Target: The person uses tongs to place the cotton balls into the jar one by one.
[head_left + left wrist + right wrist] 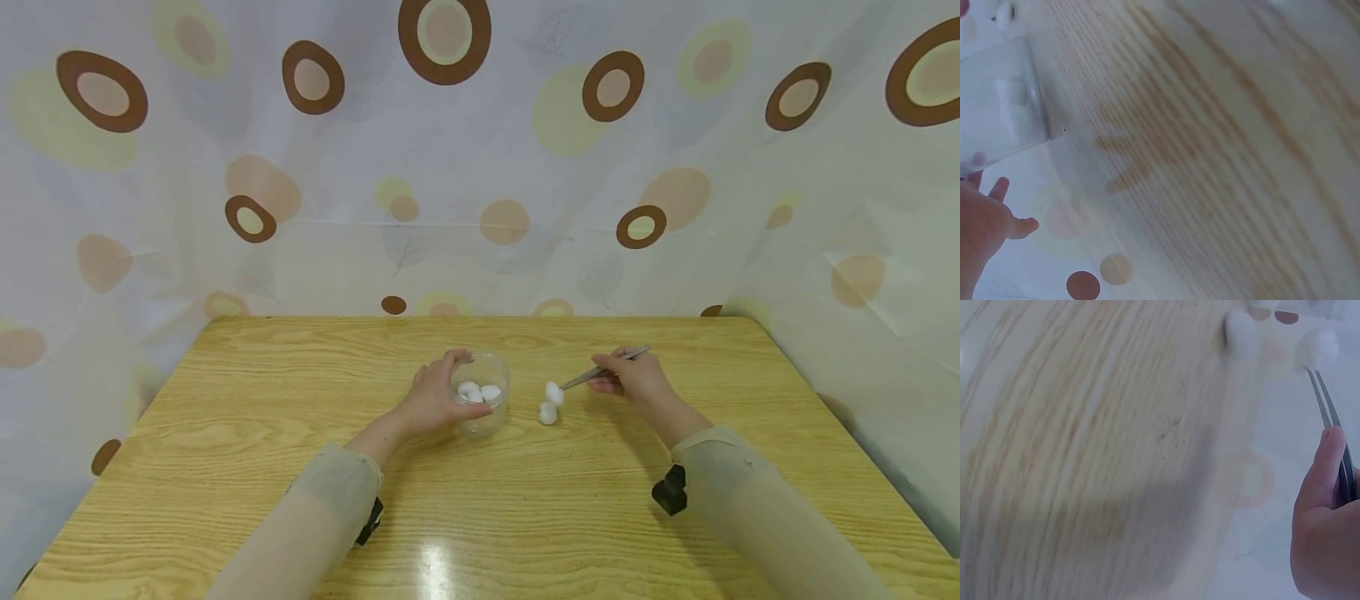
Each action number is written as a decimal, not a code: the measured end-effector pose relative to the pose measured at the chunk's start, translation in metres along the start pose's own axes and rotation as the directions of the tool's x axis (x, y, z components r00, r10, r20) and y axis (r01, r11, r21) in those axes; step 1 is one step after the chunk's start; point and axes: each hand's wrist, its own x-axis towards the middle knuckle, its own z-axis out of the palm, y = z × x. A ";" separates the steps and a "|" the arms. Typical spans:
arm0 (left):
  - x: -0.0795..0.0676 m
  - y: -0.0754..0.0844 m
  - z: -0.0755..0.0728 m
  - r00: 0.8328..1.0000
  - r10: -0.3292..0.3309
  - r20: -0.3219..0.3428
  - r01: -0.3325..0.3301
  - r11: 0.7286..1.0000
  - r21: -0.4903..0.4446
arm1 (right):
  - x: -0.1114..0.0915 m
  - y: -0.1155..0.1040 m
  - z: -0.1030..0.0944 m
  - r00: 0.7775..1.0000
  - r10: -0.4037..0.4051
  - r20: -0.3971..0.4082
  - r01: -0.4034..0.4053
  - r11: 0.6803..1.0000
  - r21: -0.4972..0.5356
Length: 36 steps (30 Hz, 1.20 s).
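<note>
A clear plastic jar (483, 423) stands on the table, with several white cotton balls (490, 392) inside. My left hand (433, 402) grips it from the left, thumb in front and fingers behind. To its right, my right hand (633, 379) pinches metal tweezers (587, 377) pointing left. Their tips meet a cotton ball (1318, 349), which in the right wrist view appears to be off the table. Another cotton ball (1242, 334) lies on the wood close by. In the left wrist view, only the side of the jar (997, 100) and part of the hand show.
The wooden table (480, 508) spreads around both hands. Behind it and at its sides hangs a pale curtain (480, 167) with brown and yellow circles. A black wrist device (670, 490) sits under the right sleeve, and another (371, 521) under the left.
</note>
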 end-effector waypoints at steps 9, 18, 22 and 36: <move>-0.001 0.001 0.000 1.000 -0.003 -0.003 0.003 1.000 -0.003 | -0.004 -0.011 -0.002 0.999 0.034 0.006 -0.035 0.993 0.115; -0.001 0.002 0.000 1.000 -0.007 0.006 0.007 1.000 -0.012 | -0.003 -0.019 -0.003 0.999 0.048 0.001 -0.048 0.989 0.142; -0.001 0.002 0.000 1.000 -0.006 0.005 0.006 1.000 -0.011 | -0.002 -0.023 -0.003 0.999 0.052 -0.013 -0.050 0.988 0.146; -0.002 0.005 -0.001 1.000 -0.016 0.004 0.016 1.000 0.009 | -0.004 -0.034 0.003 0.999 0.053 0.001 -0.052 0.973 0.226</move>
